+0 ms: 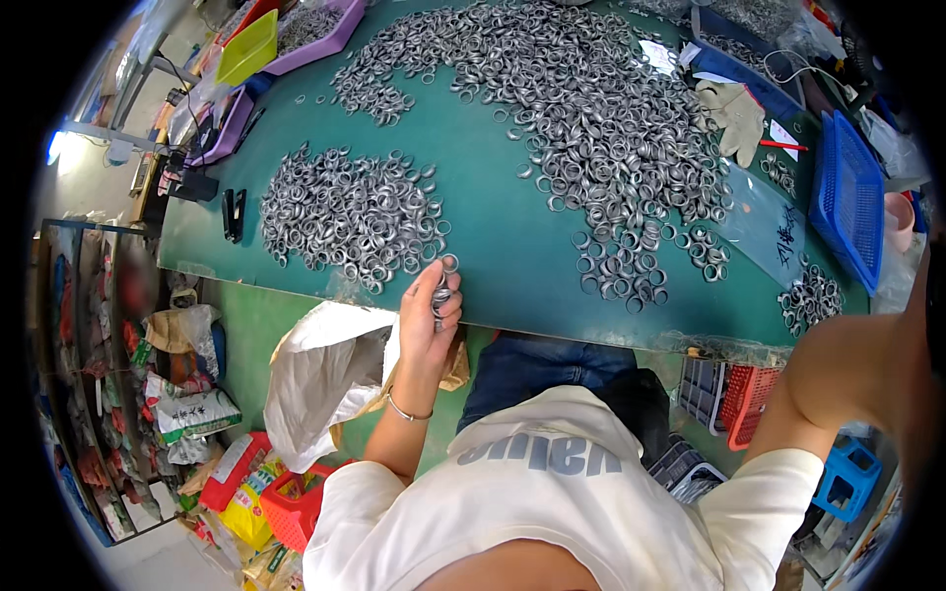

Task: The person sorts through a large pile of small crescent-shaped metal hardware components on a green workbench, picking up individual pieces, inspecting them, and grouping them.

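Rings (pixel 442 293) sit clenched in the left hand (pixel 427 320) at the desk (pixel 493 197) edge; right hand's grip cannot be told.

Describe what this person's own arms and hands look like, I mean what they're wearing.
Both arms are bare below short white T-shirt sleeves. The left hand is ungloved, with a thin silver-coloured bracelet at the wrist. The right arm shows only to the elbow; its hand is out of view.
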Tool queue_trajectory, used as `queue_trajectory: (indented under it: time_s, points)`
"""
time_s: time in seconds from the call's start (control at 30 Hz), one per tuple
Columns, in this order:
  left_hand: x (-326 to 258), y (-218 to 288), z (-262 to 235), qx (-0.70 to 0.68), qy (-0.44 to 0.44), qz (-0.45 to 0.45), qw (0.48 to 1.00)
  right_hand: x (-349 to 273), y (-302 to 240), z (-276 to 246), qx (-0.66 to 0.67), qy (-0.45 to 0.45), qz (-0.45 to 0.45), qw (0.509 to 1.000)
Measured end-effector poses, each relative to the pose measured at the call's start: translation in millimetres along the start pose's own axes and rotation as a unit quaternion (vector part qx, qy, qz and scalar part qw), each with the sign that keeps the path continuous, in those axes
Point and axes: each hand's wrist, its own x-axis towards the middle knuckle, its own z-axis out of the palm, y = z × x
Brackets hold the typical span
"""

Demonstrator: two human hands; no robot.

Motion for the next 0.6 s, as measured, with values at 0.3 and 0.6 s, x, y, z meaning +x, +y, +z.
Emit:
queue_trajectory:
  time_s: [0.3, 0.6]
  points:
    - [15.3, 23.5, -6.0, 0.007, 0.013, 0.067, 0.998, -29.8, -19.1, -31.1, -0.068, 0.030, 0.053, 0.996]
    - [24.7, 64.2, -26.1, -0.060, -0.052, 0.079, 0.994, -58.5, -36.6, -47.2, -0.113, 0.082, 0.085, 0.987]
